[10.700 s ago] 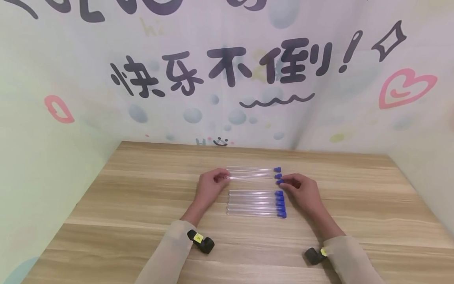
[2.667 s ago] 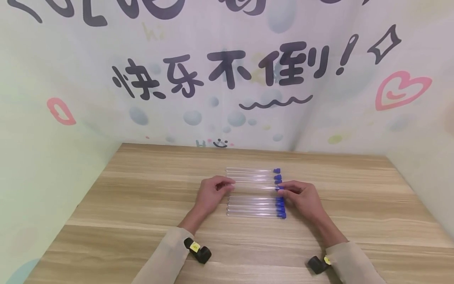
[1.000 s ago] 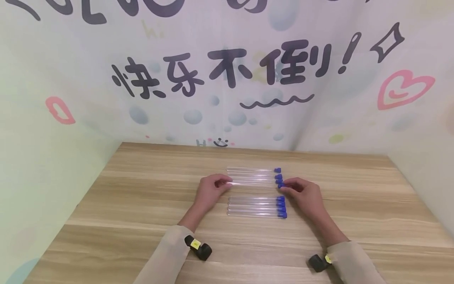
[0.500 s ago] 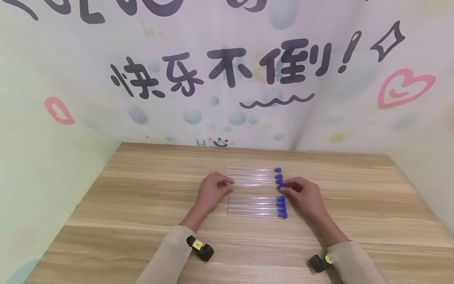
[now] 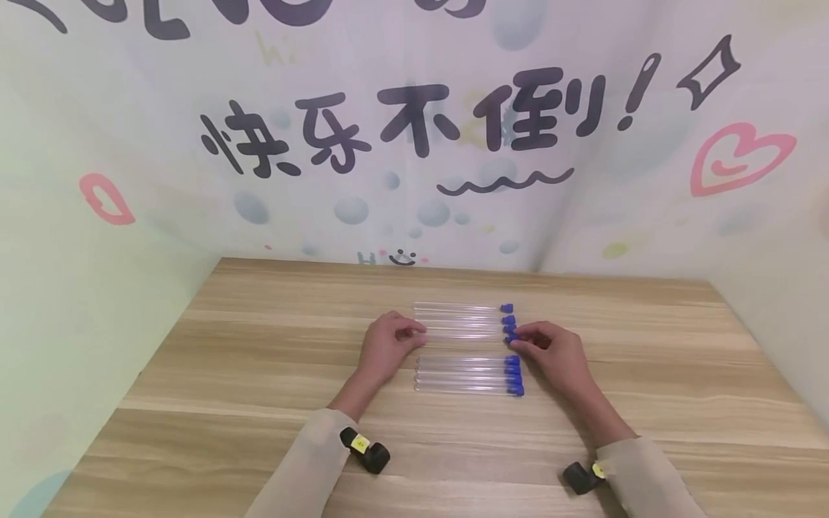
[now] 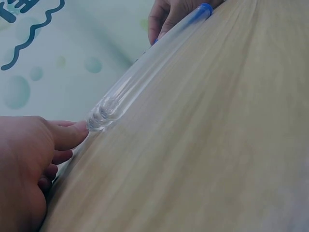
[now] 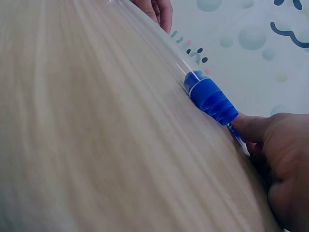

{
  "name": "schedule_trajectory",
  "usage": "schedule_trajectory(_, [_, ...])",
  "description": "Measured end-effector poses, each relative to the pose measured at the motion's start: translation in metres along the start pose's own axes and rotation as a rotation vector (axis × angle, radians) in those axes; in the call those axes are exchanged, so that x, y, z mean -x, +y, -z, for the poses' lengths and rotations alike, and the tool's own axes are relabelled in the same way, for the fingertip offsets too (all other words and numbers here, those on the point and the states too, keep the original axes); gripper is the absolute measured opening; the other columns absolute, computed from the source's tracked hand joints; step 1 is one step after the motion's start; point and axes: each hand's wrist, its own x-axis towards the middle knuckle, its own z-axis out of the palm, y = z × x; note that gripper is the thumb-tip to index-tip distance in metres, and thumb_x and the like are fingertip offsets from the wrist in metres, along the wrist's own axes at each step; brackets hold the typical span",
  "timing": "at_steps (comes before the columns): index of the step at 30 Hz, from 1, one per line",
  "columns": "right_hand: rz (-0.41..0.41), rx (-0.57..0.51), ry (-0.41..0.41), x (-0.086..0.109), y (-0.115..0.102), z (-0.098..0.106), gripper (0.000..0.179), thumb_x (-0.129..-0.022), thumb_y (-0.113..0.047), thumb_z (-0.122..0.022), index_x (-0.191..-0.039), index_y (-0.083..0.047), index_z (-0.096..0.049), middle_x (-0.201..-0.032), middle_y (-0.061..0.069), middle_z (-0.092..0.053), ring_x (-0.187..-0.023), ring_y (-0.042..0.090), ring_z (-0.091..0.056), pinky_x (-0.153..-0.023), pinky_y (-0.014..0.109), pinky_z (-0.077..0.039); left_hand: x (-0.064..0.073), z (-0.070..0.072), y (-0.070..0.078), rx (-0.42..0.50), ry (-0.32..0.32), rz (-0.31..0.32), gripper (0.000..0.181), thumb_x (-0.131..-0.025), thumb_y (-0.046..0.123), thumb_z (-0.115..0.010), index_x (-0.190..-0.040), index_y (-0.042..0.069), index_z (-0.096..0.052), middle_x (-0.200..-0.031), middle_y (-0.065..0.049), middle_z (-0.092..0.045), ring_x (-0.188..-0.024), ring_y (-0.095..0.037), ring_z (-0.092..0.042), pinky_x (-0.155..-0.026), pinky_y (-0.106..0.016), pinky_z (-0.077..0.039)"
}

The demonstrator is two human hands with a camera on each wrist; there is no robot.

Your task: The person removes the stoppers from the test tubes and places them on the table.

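Several clear test tubes with blue caps lie on the table in two groups, caps to the right. Between my hands is the nearest test tube point(image 5: 463, 338) of the far group point(image 5: 456, 311). My left hand point(image 5: 387, 349) pinches its rounded left end between thumb and fingers. At its cap, my right hand point(image 5: 555, 356) pinches with thumb and fingertips. Closer to me lies the near group point(image 5: 461, 374), side by side, untouched. In the left wrist view the near group's rounded ends point(image 6: 104, 113) show; the right wrist view shows its blue caps point(image 7: 212, 99). Both wrist views hide the held tube's ends.
The wood-grain table point(image 5: 272, 446) is bounded at the back by a printed white cloth point(image 5: 350, 216), with pale walls at the sides. Black wrist cameras point(image 5: 374, 457) sit on both sleeves. A narrow strip of table separates the two tube groups.
Since 10.7 s ago, one tube has left the near group and joined the far group. It was between them 2.7 s ago. In the last half second, it has barely shifted.
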Motion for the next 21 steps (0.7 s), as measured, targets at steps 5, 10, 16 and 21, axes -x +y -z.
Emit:
schedule_trajectory(5, [0.003, 0.007, 0.001, -0.0003, 0.0007, -0.0004, 0.021, -0.082, -0.024, -0.076, -0.100, -0.013, -0.072, -0.086, -0.002, -0.068, -0.075, 0.015, -0.059, -0.064, 0.023, -0.046, -0.0002, -0.0001, 0.0002, 0.012, 0.003, 0.003, 0.014, -0.078, 0.021, -0.080, -0.090, 0.015, -0.076, -0.082, 0.003, -0.059, -0.076, -0.011, -0.057, -0.069, -0.029, -0.048])
schedule_trajectory(10, [0.019, -0.005, 0.002, -0.0012, 0.0006, -0.0012, 0.020, -0.083, -0.023, -0.076, -0.099, -0.012, -0.072, -0.086, -0.001, -0.068, -0.075, 0.015, -0.059, -0.065, 0.022, -0.046, 0.0000, 0.0008, 0.0009, 0.037, 0.010, 0.005, 0.014, -0.078, 0.018, -0.080, -0.090, 0.013, -0.076, -0.082, 0.001, -0.060, -0.075, -0.012, -0.058, -0.069, -0.029, -0.048])
schedule_trajectory(16, [0.011, -0.004, -0.011, -0.0012, 0.0001, -0.0003, 0.021, -0.083, -0.025, -0.076, -0.100, -0.012, -0.071, -0.087, -0.001, -0.068, -0.076, 0.016, -0.059, -0.065, 0.023, -0.046, -0.0008, -0.0003, 0.0001, 0.017, 0.003, 0.007, 0.014, -0.078, 0.018, -0.080, -0.091, 0.015, -0.076, -0.083, 0.003, -0.059, -0.077, -0.012, -0.057, -0.070, -0.029, -0.048])
schedule_trajectory(21, [-0.018, -0.041, -0.018, -0.0003, 0.0000, 0.0005, 0.025, -0.085, -0.032, -0.073, -0.102, -0.014, -0.071, -0.091, -0.001, -0.068, -0.079, 0.016, -0.059, -0.068, 0.022, -0.047, -0.0014, -0.0012, 0.0009, 0.003, -0.003, 0.012, 0.015, -0.079, 0.019, -0.080, -0.092, 0.015, -0.075, -0.082, 0.004, -0.058, -0.077, -0.012, -0.057, -0.069, -0.030, -0.048])
